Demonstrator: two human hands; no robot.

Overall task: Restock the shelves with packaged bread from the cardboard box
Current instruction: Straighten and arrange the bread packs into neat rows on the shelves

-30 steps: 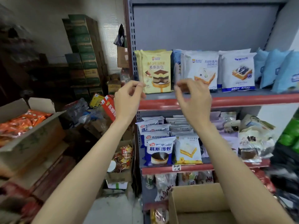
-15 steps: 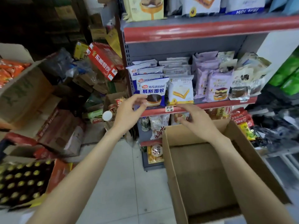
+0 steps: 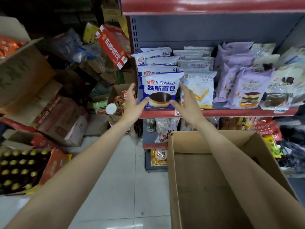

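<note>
A blue-and-white mousse bread packet [image 3: 160, 90] stands at the front of a row on the middle shelf [image 3: 231, 112]. My left hand [image 3: 132, 103] lies against its left side, fingers straight and thumb at its lower edge. On the other side, my right hand [image 3: 186, 103] touches the packet with its fingers spread upward. Neither hand curls round the packet. The brown cardboard box [image 3: 170, 162] stands open below my right forearm, and no packet shows in the part of its inside that I can see.
White sandwich bread packets [image 3: 198, 90] and purple cake packets [image 3: 247, 90] fill the shelf to the right. Lower shelves hold more packets [image 3: 163, 129]. Stacked cartons [image 3: 62, 119], a red carton [image 3: 112, 45] and a bottle crate [image 3: 18, 169] crowd the left. White floor tiles [image 3: 118, 179] lie between.
Both hands have dropped from the top shelf to the middle shelf and closed in on the front mousse bread packet. The view has tilted down, showing the cardboard box.
</note>
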